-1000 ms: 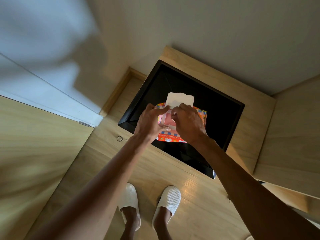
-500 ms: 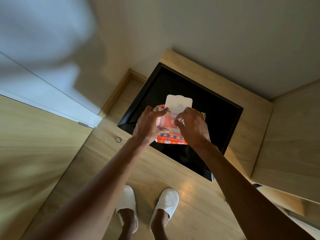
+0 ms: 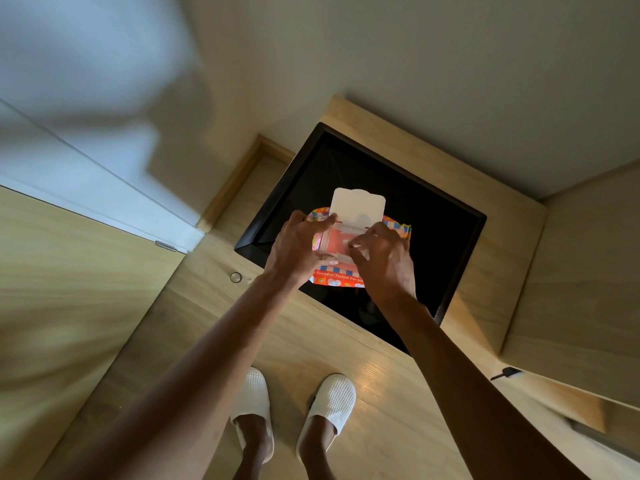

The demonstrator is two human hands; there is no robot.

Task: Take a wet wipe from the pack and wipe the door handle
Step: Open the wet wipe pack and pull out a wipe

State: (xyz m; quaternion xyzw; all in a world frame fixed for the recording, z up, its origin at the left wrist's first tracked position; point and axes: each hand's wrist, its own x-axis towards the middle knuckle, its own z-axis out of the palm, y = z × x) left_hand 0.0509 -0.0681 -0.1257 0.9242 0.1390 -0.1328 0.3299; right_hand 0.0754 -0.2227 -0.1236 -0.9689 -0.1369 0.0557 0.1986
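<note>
A colourful wet wipe pack [image 3: 337,280] with red and blue print is held over a black-topped unit [image 3: 446,244]. Its white lid [image 3: 358,206] stands flipped open toward the wall. My left hand [image 3: 298,247] grips the pack's left side, thumb across the top. My right hand [image 3: 384,261] rests on the pack's right half, its fingertips pinched on a white bit of wipe at the pink opening [image 3: 334,244]. No door handle is in view.
A wooden door [image 3: 69,289] with a metal hinge [image 3: 166,245] fills the left. A metal ring [image 3: 236,277] sits on the wood floor. Wooden cabinet panels [image 3: 571,271] stand at the right. My feet in white slippers [image 3: 330,403] are below.
My right fingertips have shifted from the lid's hinge down into the pack's opening and pinched together. My left hand keeps its grip on the pack.
</note>
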